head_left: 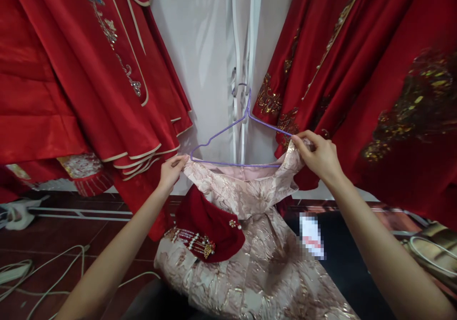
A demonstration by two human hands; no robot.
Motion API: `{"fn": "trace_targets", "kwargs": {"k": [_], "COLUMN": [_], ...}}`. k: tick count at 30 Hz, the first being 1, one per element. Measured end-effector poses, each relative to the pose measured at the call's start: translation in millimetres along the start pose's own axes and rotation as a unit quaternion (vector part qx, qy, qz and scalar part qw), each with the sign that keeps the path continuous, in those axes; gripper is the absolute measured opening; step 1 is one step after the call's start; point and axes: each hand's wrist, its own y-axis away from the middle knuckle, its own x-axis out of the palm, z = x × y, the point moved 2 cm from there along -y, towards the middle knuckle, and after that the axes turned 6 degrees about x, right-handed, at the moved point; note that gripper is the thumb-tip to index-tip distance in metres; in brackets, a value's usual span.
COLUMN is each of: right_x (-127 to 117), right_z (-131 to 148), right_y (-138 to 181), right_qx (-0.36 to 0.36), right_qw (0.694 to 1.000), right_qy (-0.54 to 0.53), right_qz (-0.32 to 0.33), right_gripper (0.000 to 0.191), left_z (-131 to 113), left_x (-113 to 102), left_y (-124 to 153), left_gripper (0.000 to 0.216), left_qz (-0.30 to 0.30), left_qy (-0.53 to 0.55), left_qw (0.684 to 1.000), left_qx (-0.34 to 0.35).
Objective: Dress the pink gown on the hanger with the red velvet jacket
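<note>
A pale pink brocade dress [278,253] with a gold sheen spreads across the lower middle of the head view. Inside its neckline is a purple wire hanger [224,130], its hook pointing up. My left hand [172,171] pinches the dress at the left shoulder edge. At the other shoulder, my right hand [319,154] grips the fabric close to the hanger's right arm. A dark red velvet piece [217,222] with beads and a tassel-like ornament lies over the dress front on the left.
Red embroidered garments [121,72] hang at the left, and more red garments [342,72] with gold decoration hang at the right. A white wall [196,39] stands behind. White cables [67,263] lie on the dark tiled floor at lower left.
</note>
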Motion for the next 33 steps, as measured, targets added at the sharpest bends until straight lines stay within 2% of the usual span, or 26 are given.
{"fn": "trace_targets", "kwargs": {"k": [7,14,23,26,31,33], "right_x": [1.3,0.2,1.1,0.5,0.8,1.4], "right_z": [-1.5,-1.0,-5.0,-4.3,-1.0,-0.7], "right_y": [-0.1,-0.5,-1.9,-1.9,1.0,1.9], "right_qx": [-0.005,-0.008,-0.002,0.003,0.011,0.013], "right_qw": [1.000,1.000,1.000,0.999,0.999,0.999], "right_qy": [-0.006,-0.009,-0.023,-0.029,-0.036,-0.040], "right_qz": [-0.002,-0.003,0.008,0.018,0.030,0.031], "right_gripper": [0.028,0.026,0.029,0.031,0.030,0.031], "left_z": [4.3,2.8,-2.9,-20.7,-71.7,-89.1], "left_x": [-7.1,-1.1,-9.0,5.4,57.4,73.7], "left_y": [3.5,-3.3,-1.8,-13.3,-23.4,-20.6], "left_gripper": [0.045,0.045,0.044,0.043,0.039,0.039], "left_qz": [0.016,0.022,0.021,0.026,0.115,0.119], "left_qy": [-0.019,-0.013,-0.030,-0.030,-0.073,-0.122], "left_qw": [1.000,1.000,0.998,0.996,0.977,0.965], "left_qx": [-0.014,0.016,0.048,0.074,0.161,0.197]}}
